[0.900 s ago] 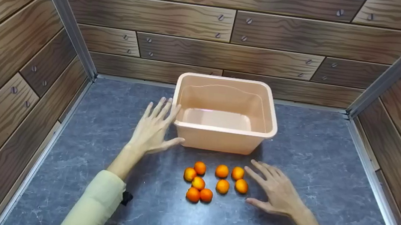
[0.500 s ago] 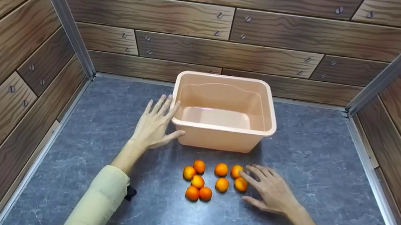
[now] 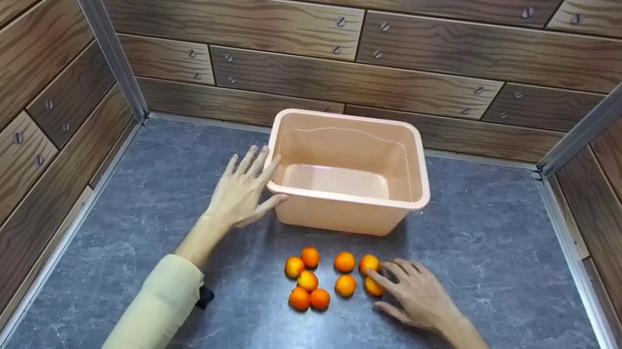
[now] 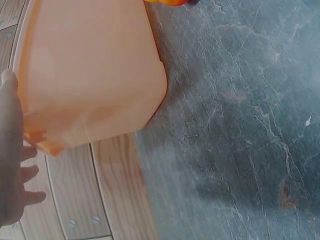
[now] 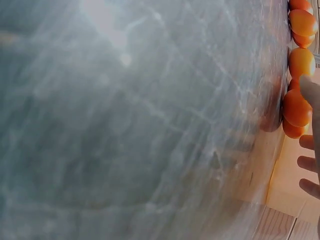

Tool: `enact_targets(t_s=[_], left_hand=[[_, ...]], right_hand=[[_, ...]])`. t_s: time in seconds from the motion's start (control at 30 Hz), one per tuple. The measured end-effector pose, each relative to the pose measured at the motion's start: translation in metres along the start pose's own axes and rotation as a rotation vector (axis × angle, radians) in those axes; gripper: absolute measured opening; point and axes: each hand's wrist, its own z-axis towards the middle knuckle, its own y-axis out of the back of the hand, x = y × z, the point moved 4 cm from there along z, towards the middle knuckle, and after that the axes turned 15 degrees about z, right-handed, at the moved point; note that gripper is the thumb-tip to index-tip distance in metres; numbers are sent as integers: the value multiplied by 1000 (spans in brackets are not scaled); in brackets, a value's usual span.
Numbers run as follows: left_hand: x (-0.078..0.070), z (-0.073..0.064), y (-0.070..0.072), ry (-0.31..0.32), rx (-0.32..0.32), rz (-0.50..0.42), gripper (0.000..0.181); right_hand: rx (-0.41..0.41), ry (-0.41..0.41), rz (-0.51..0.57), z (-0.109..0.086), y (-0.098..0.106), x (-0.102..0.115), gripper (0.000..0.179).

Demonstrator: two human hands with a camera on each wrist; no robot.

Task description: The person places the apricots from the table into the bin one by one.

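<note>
A peach-coloured plastic bin (image 3: 341, 216) stands upright near the back wall, with nothing in it. Beside its left side my left hand (image 3: 235, 198) has its fingers spread, index finger and thumb at the bin's edge; the left wrist view shows this hand (image 4: 10, 165) by the bin wall (image 4: 95, 75). Several small orange citrus fruits (image 3: 345, 285) lie in front of the bin. My right hand (image 3: 420, 295) is at the rightmost pair, its index finger partly covering the nearer fruit (image 3: 373, 287); the thumb is apart from it. In the right wrist view fruits (image 5: 297, 107) sit beside the fingers.
The floor (image 3: 492, 230) is dark grey with a marbled pattern. Wood-print panels (image 3: 287, 78) wall in the back and both sides, with metal strips (image 3: 587, 270) along the edges. A second cluster of fruits (image 3: 307, 281) lies left of the right-hand group.
My right hand has moved slightly left, its fingers bending closer over the rightmost fruits. The left hand stays by the bin. The head view has shifted slightly.
</note>
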Motion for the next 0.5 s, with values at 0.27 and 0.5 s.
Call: enact_targets(t_s=[0.27, 0.5], left_hand=[[0, 0, 0, 3, -4, -4, 84], [0, 1, 0, 0, -4, 18, 84]], right_hand=[[-19, 37, -18, -1, -2, 2, 61], [-100, 99, -15, -1, -4, 3, 51]])
